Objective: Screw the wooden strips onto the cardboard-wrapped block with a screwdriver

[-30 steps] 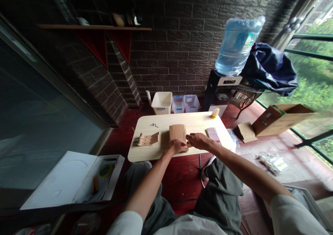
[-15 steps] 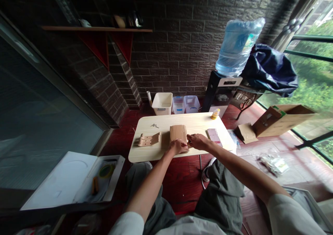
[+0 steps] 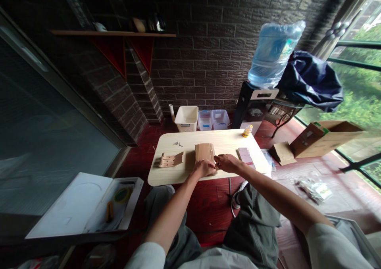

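A brown wooden block-like piece (image 3: 204, 151) with lengthwise lines on top lies on the pale table (image 3: 166, 177) in front of me. My left hand (image 3: 204, 168) is over its near end, fingers pinched together at the near right corner. Right beside those fingertips, my right hand (image 3: 228, 163) is closed round something small with a hint of yellow, mostly hidden by the fingers. Further left lies a light wooden part (image 3: 172, 160) with dark holes and a raised end. Several small screws (image 3: 178, 143) are scattered behind it.
A pinkish booklet or flat box (image 3: 245, 155) lies on the table's right, with a yellow-based clear bottle (image 3: 247, 131) behind it. Plastic bins (image 3: 186, 118) and a water dispenser (image 3: 253, 102) stand beyond. An open white box (image 3: 131, 209) is at lower left, cardboard boxes (image 3: 324, 140) at right.
The whole view has shifted very slightly. Both hands stay at the near right corner of the wooden piece, with only a slight change in the right hand's fingers.
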`<move>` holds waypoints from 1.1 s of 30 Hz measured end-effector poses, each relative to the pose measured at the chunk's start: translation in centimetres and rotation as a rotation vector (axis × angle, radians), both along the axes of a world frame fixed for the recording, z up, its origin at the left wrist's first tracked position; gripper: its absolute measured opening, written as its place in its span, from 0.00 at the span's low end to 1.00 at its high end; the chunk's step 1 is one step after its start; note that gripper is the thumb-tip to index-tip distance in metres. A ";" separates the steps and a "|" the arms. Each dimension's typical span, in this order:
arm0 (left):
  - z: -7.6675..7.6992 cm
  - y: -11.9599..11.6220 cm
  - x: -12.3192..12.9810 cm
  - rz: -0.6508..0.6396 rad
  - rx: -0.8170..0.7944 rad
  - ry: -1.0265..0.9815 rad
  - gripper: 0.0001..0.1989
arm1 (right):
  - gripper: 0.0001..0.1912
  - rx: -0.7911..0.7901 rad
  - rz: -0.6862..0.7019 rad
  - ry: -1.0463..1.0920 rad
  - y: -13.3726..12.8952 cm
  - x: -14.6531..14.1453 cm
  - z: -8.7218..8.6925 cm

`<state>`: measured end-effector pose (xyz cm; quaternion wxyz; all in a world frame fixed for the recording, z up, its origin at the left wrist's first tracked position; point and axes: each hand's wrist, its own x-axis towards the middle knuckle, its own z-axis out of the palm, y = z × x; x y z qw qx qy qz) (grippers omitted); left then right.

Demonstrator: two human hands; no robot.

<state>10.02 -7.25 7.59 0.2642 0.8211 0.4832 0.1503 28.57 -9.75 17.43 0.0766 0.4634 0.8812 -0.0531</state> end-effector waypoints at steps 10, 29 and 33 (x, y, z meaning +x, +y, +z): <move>0.1 -0.1 0.1 0.012 -0.020 -0.009 0.11 | 0.13 0.028 -0.052 -0.041 -0.1 -0.2 0.5; -0.4 0.3 0.1 -0.007 0.026 0.025 0.11 | 0.15 0.000 -0.064 -0.039 -0.3 -0.9 1.1; -0.6 0.2 0.0 0.003 0.017 0.005 0.12 | 0.15 0.029 -0.066 -0.027 -0.6 -0.6 0.8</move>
